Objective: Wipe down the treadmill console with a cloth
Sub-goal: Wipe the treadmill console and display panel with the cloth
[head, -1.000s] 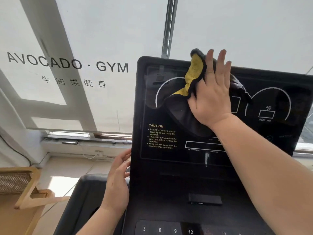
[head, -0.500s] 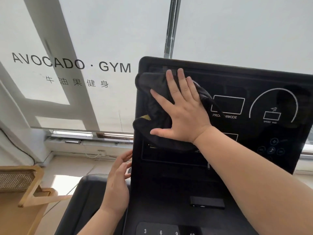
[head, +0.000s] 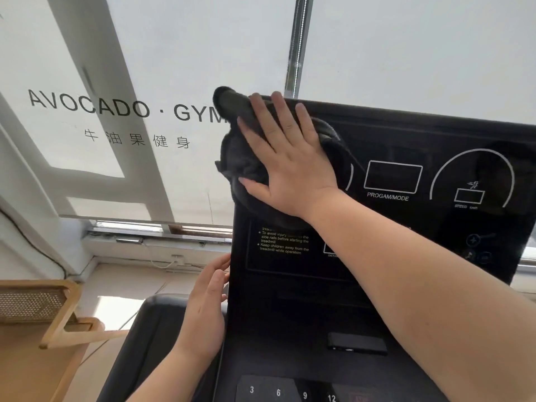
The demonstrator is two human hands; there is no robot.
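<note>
The black treadmill console point(head: 406, 285) fills the right half of the view, tilted back toward the window. A dark grey cloth point(head: 240, 158) lies over its top-left corner and spills past the left edge. My right hand point(head: 285, 158) presses flat on the cloth with straight, spread fingers. My left hand point(head: 207, 303) rests against the console's left edge lower down, fingers straight along the side. The cloth hides the left dial marking; the PROGAM/MODE box and the speed dial show to the right.
A white roller blind point(head: 145, 82) printed AVOCADO · GYM hangs behind, with a metal pole point(head: 295, 47) above the console. A wooden chair point(head: 43, 314) stands at lower left. A dark padded handrail point(head: 150, 343) runs beside the console. Number keys point(head: 278, 391) sit at the bottom.
My right hand has swept the cloth leftward across the console's top, from the middle to the top-left corner and over the edge. The left hand stays on the console's side.
</note>
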